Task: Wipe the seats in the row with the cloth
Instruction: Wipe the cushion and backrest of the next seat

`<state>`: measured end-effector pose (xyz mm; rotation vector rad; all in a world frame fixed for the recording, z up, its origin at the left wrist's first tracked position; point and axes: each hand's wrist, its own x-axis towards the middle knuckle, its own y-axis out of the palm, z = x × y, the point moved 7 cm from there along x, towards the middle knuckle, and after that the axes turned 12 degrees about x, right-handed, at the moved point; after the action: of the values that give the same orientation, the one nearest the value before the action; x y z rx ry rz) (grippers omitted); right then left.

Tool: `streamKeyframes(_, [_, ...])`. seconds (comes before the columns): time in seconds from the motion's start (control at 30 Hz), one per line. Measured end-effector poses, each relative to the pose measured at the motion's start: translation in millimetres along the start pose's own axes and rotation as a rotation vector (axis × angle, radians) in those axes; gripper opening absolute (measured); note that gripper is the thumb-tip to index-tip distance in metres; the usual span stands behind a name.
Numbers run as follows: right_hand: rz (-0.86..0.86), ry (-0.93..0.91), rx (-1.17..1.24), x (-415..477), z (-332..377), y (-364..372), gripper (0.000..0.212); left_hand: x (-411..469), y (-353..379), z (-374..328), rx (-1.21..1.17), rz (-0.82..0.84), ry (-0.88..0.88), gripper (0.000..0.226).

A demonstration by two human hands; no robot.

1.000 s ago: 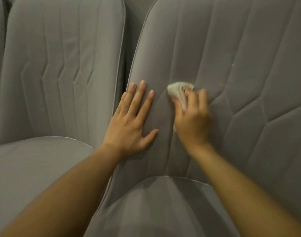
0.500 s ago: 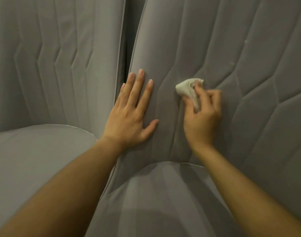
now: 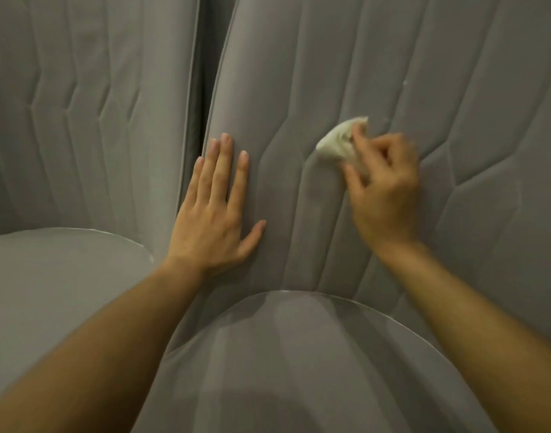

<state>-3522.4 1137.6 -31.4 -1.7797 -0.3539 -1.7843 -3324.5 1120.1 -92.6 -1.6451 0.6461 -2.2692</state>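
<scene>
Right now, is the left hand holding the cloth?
No, the left hand lies flat and empty on the seat backrest; the right hand grips the cloth.

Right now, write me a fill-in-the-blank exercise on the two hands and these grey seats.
The right hand grips a crumpled white ____.
The left hand lies flat on the backrest and holds ____.
Both hands are on the backrest to the ____ of the dark gap.
Missing words: cloth, nothing, right.
</scene>
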Motion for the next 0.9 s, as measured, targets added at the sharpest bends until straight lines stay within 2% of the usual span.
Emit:
streamKeyframes(0.1, [0.008,0.075,-0.030,-17.0,-15.7,14.3,0.036,-2.4,0.7,-3.3,0.032,0.003,0.013,0.090])
streamKeyframes(0.23, [0.268,0.034,0.023,-117.0,-2.5,30.2,0.035,-6.6,1.4,-6.8,0.068,-0.003,0.062,0.091])
streamKeyframes(0.33, [0.377,-0.044,0.052,-130.2,1.5,22.2,0.039,-7.2,2.1,-7.7,0.088,0.007,0.058,0.092])
streamKeyframes(0.4, [0.282,-0.112,0.044,-101.5,6.0,13.7,0.037,-7.2,2.1,-7.5,0.096,0.008,0.052,0.092])
streamKeyframes(0.5, [-0.006,-0.095,-0.012,-26.6,-5.0,-0.4,0.035,-8.0,2.3,-8.0,0.111,0.002,0.055,0.091])
streamKeyframes(0.57, [-0.082,-0.040,-0.045,4.4,-18.6,-0.9,0.036,-8.2,2.6,-8.3,0.121,-0.005,0.062,0.090])
streamKeyframes(0.6, [-0.065,-0.011,-0.060,3.6,-22.9,4.2,0.036,-8.0,2.5,-8.1,0.125,-0.006,0.064,0.089])
streamKeyframes(0.7, [0.081,-0.030,-0.061,-49.5,-13.9,22.8,0.032,-7.2,2.7,-7.4,0.130,0.006,0.064,0.090])
streamKeyframes(0.77, [0.249,-0.142,0.002,-95.5,-2.1,28.0,0.028,-6.5,3.2,-7.9,0.138,0.016,0.067,0.093])
streamKeyframes(0.83, [0.431,-0.250,0.026,-133.0,1.8,28.6,0.031,-6.8,4.1,-8.1,0.151,0.027,0.068,0.097])
streamKeyframes(0.9, [0.524,-0.253,0.029,-146.2,-0.1,24.1,0.035,-7.0,6.1,-7.8,0.163,0.036,0.065,0.100])
